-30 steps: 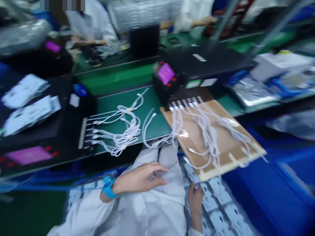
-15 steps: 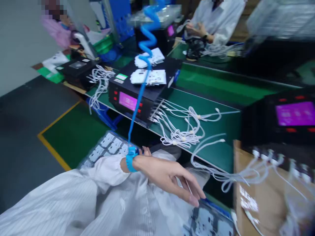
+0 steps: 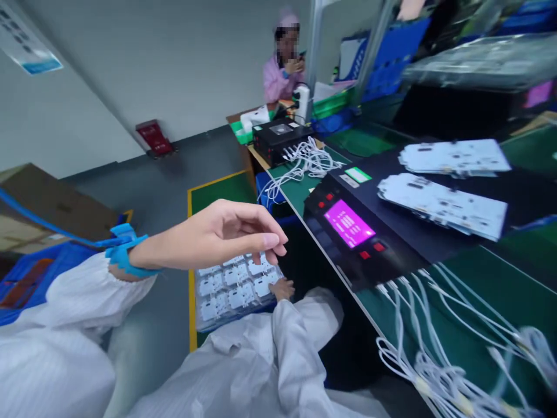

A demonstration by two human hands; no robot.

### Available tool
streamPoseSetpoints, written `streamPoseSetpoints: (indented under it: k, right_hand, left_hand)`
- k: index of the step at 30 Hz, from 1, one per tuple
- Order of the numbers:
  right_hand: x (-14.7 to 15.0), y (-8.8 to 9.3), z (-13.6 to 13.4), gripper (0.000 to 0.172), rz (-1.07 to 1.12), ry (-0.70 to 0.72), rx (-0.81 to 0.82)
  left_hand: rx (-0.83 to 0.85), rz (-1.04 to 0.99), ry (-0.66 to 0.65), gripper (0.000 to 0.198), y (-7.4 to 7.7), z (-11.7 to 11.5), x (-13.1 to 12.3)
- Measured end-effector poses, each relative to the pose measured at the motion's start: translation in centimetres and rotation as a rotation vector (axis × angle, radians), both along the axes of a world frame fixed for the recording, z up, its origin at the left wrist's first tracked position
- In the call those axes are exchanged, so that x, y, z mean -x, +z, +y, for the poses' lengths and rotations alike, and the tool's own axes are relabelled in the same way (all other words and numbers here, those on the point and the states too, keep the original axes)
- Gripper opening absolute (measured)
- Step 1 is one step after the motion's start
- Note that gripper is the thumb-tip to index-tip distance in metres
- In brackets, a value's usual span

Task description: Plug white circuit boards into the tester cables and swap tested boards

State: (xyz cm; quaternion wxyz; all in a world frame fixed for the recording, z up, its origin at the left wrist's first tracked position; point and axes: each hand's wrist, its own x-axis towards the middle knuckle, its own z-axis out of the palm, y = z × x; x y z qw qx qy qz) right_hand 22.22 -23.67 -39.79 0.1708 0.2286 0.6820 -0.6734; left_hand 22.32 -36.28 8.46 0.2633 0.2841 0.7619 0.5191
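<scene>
My left hand (image 3: 237, 235) hangs in mid-air left of the table, fingers loosely curled and apart, with nothing in it. Around its wrist is a blue wrist strap (image 3: 126, 252) with a blue cord trailing left. Lower down, my right hand (image 3: 282, 288) rests at the right edge of a clear tray (image 3: 213, 326), its fingers spread over a white circuit board (image 3: 266, 283). Several such boards lie in rows in that tray. A black box (image 3: 322, 232) with a pink display stands on the table to the right, bearing two stacks of white boards (image 3: 448, 203).
White cables (image 3: 452, 371) run from the box across the green table. Another black box (image 3: 270, 148) with cables (image 3: 304, 162) stands farther back. A person in pink (image 3: 278, 78) sits beyond it. At left are a cardboard box (image 3: 61, 203) and blue bins (image 3: 35, 278).
The view has swung left, bringing the wall and the whole tray of boards into sight. My left hand has moved to the left. My right hand now shows on the tray's edge.
</scene>
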Motion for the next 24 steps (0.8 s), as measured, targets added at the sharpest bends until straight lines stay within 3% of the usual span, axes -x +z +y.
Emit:
streamPoseSetpoints:
  k: [2,5,7,10,13,16,18,24]
  right_hand:
    - [1.7,-1.0,-0.9,0.038,-0.112,-0.004,-0.132]
    - [2.8,-2.3,-0.1,0.034,-0.201,0.010,-0.222]
    - [3.0,-2.7,1.0,0.035,-0.217,0.037,-0.189]
    - [2.8,-2.4,1.9,0.041,-0.201,0.071,-0.009]
    - [2.2,-1.2,1.7,0.042,-0.166,0.059,0.208]
    - [1.4,0.6,1.3,0.054,-0.137,0.038,0.361]
    - [0.7,1.9,1.1,0.061,-0.116,0.030,0.431]
    - [-2.3,6.7,-0.2,0.061,-0.012,-0.020,0.564]
  left_hand:
    - [0.039,0.048,0.065,0.016,0.2,-1.3,0.1]
    - [0.100,0.101,0.135,0.021,-0.1,-2.6,0.3]
    - [0.123,0.120,0.149,0.024,-0.4,-3.1,0.6]
    - [0.140,0.145,0.134,0.025,-0.5,-3.4,1.4]
    - [0.136,0.182,0.100,0.023,0.0,-3.2,2.4]
    - [0.121,0.222,0.078,0.024,0.6,-2.9,3.2]
    - [0.109,0.238,0.068,0.025,1.0,-2.8,3.3]
    - [0.097,0.260,0.054,0.026,1.6,-3.7,2.4]
